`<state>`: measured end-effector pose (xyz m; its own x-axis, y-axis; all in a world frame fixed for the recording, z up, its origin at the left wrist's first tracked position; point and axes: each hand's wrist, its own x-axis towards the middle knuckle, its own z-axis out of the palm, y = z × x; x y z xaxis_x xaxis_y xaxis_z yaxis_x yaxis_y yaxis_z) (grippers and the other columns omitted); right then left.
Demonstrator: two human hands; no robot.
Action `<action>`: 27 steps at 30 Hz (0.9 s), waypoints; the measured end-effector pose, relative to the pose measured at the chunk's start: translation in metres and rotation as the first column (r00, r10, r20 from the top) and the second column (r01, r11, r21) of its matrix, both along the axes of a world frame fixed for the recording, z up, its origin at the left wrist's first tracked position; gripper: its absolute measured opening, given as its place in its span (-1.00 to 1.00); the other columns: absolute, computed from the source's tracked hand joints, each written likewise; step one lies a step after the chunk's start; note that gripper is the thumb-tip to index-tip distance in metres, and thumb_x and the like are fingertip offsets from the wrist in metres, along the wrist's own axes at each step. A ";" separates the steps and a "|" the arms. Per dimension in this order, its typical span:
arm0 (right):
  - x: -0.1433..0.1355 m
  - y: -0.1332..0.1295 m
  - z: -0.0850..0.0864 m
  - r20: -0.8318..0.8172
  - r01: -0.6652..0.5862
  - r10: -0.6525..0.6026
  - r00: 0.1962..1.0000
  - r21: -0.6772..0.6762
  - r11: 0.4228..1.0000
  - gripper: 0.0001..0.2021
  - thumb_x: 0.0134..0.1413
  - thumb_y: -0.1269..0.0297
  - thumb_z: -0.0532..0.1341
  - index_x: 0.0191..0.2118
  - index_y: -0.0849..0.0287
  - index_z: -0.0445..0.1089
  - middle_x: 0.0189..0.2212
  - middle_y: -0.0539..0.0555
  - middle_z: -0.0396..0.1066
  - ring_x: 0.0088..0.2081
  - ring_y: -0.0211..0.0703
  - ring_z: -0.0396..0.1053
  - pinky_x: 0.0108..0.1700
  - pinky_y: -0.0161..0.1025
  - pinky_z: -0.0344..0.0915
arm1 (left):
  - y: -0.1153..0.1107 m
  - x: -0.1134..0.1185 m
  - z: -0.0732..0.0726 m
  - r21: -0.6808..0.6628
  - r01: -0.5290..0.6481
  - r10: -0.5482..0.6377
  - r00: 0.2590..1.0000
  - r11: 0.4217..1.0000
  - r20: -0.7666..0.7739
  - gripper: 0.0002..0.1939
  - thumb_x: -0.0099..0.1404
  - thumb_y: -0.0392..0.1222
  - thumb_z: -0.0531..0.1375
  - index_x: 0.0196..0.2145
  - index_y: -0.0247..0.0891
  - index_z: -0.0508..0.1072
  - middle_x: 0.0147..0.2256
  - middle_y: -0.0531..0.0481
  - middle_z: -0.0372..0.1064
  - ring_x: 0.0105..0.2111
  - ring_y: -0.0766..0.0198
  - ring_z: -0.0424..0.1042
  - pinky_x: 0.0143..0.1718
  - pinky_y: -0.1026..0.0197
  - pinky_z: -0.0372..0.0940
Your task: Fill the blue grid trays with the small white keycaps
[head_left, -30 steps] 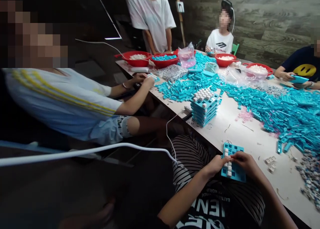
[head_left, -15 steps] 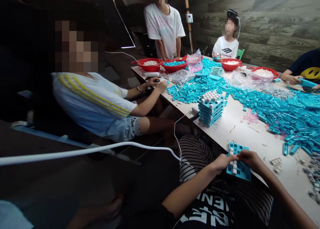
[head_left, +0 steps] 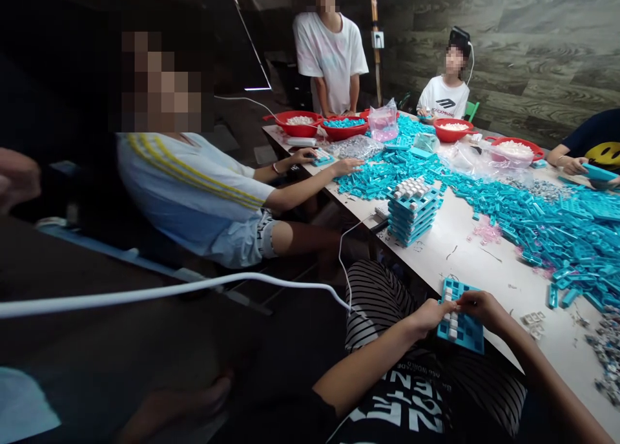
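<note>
A blue grid tray (head_left: 469,335) rests at the table's near edge, over my lap, with a row of white caps (head_left: 453,327) along its left side. My left hand (head_left: 433,315) is closed at the tray's left side, its thumb and fingers at the row of caps. From the right, my right hand (head_left: 479,307) pinches over the same row, fingertips meeting those of the left. Whatever small piece lies between the right fingertips is hidden. A few loose white caps (head_left: 534,321) lie on the table right of the tray.
Stacked blue trays (head_left: 411,219) topped with white caps stand ahead on the table (head_left: 465,243). Blue parts (head_left: 527,231) are heaped beyond, near red baskets (head_left: 453,131). A white cable (head_left: 271,280) crosses at left. Several people are around the table.
The seated person at left has stretched a hand towards the blue heap, the other staying on a small blue tray. The view has shifted slightly. My hands keep their place at the tray.
</note>
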<state>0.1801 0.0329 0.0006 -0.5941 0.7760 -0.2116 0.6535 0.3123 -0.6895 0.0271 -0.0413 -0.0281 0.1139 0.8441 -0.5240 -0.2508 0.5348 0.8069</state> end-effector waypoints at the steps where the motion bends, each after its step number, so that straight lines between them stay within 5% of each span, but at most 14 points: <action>1: 0.000 0.001 0.000 0.002 -0.006 0.006 1.000 -0.010 1.000 -0.72 -0.18 0.08 0.21 -0.50 0.22 0.47 -0.55 0.05 0.41 -0.44 -0.15 0.32 -0.38 -0.27 0.21 | 0.000 0.000 0.000 0.003 -0.004 0.004 1.000 1.000 0.007 -0.66 0.06 -0.07 0.24 -0.35 -0.46 0.52 -0.45 -0.09 0.44 -0.47 0.30 0.37 -0.38 0.26 0.23; 11: 0.009 -0.003 -0.004 -0.030 -0.014 0.013 0.999 -0.017 1.000 -0.70 -0.07 0.04 0.20 -0.37 0.19 0.47 -0.42 0.06 0.47 -0.32 -0.09 0.38 -0.28 -0.25 0.26 | 0.004 -0.005 -0.003 -0.064 0.076 -0.075 0.997 0.995 0.020 -0.57 0.03 0.05 0.21 -0.31 -0.40 0.52 -0.48 -0.04 0.42 -0.52 0.33 0.33 -0.48 0.30 0.16; 21: 0.009 -0.003 0.004 -0.084 -0.075 0.070 0.994 -0.060 0.995 -0.64 -0.02 -0.01 0.18 -0.30 0.18 0.52 -0.36 0.09 0.46 -0.31 -0.10 0.37 -0.24 -0.24 0.25 | 0.001 -0.014 0.014 0.052 0.126 -0.118 0.984 0.991 -0.136 -0.67 0.12 -0.07 0.15 -0.28 -0.38 0.51 -0.38 -0.07 0.45 -0.44 0.30 0.35 -0.50 0.32 0.14; 27: 0.009 -0.004 0.000 -0.102 -0.029 0.018 0.995 -0.107 0.994 -0.67 -0.07 0.02 0.22 -0.31 0.17 0.52 -0.36 0.08 0.48 -0.28 -0.07 0.38 -0.23 -0.23 0.26 | 0.003 -0.015 0.007 0.058 0.147 -0.142 0.986 0.987 -0.084 -0.70 0.04 -0.05 0.20 -0.38 -0.37 0.50 -0.48 0.00 0.39 -0.51 0.34 0.30 -0.50 0.31 0.12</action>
